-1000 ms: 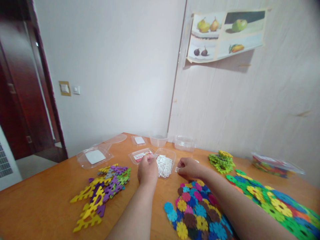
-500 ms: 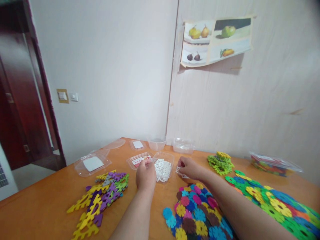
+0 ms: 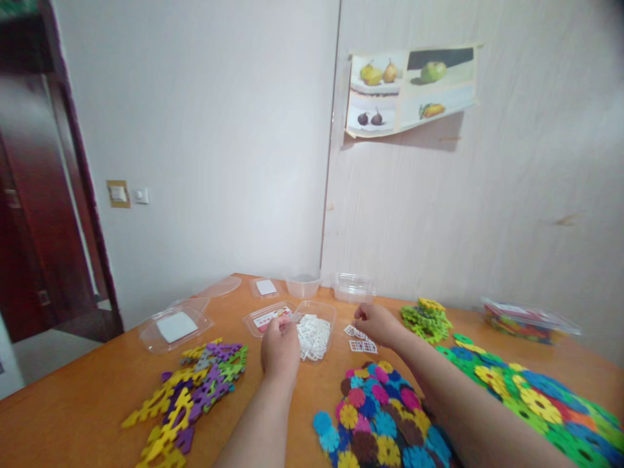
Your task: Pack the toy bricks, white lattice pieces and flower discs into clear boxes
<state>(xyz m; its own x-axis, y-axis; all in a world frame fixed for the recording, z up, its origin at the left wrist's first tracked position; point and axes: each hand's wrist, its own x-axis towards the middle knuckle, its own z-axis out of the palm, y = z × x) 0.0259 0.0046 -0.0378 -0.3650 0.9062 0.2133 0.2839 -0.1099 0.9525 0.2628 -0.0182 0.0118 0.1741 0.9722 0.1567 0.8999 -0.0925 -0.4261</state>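
Observation:
My left hand is closed at the left side of a clear plastic container, thumb and finger pinching its rim. White plastic lattice pieces fill that container. Right of it, my right hand is closed with bent fingertips just above a few white lattice pieces on the table. Whatever the right fingertips hold, if anything, is hidden. A clear lid with a red and white label lies behind my left hand.
Notched yellow and purple pieces lie left on the wooden table. Colourful notched discs are heaped in front, with larger discs at right. Green pieces, a filled box and clear tubs stand farther back.
My right hand has drawn slightly up and to the right, showing more white lattice pieces beneath it. My left hand stays at the container. The view has shifted slightly.

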